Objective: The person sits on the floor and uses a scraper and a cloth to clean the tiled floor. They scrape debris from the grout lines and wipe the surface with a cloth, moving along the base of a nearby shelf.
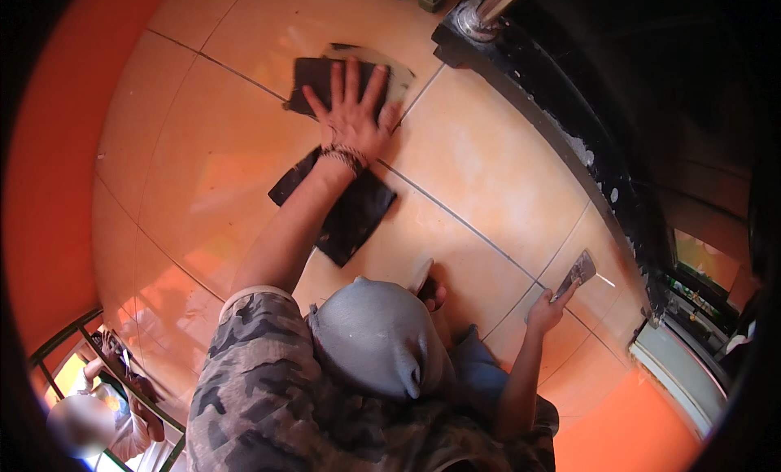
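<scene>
My left hand [354, 118] lies flat with its fingers spread on a dark sheet [307, 81] on the tiled floor. A pale, thin piece [400, 75] with dark edges sticks out from beneath that sheet. Under my left forearm is a second dark rectangular sheet [358, 210], set at an angle on the tiles. Off to the right, my right hand [547, 311] grips a putty knife [579, 270] by its handle, its broad, smudged blade pointing up and to the right.
Orange-beige tiles [480, 163] with dark joints spread around me. A black curved ledge [561, 122] with chipped paint and a metal post [498, 4] runs along the right. An orange wall [49, 163] borders the left. Beyond a railing [61, 374] at lower left is another person [134, 423].
</scene>
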A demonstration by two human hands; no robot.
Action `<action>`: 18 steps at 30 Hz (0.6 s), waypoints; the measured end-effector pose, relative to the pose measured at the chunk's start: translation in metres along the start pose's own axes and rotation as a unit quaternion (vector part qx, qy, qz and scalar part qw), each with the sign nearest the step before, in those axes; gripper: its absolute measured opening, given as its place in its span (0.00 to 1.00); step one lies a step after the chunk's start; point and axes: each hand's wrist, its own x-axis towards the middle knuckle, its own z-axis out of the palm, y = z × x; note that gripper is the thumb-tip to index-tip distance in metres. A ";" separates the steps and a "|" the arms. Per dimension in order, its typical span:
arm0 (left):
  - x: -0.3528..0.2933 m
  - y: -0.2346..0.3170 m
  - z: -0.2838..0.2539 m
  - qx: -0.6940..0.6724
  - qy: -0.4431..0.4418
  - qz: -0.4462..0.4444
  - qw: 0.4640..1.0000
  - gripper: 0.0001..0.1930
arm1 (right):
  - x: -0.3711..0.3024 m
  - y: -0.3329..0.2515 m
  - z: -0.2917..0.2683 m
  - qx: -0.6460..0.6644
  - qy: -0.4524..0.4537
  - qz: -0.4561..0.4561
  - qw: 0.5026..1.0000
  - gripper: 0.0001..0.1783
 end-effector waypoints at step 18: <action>-0.037 0.051 0.005 -0.065 -0.152 0.267 0.949 0.34 | 0.006 0.008 0.009 0.028 0.077 -0.065 0.995 0.45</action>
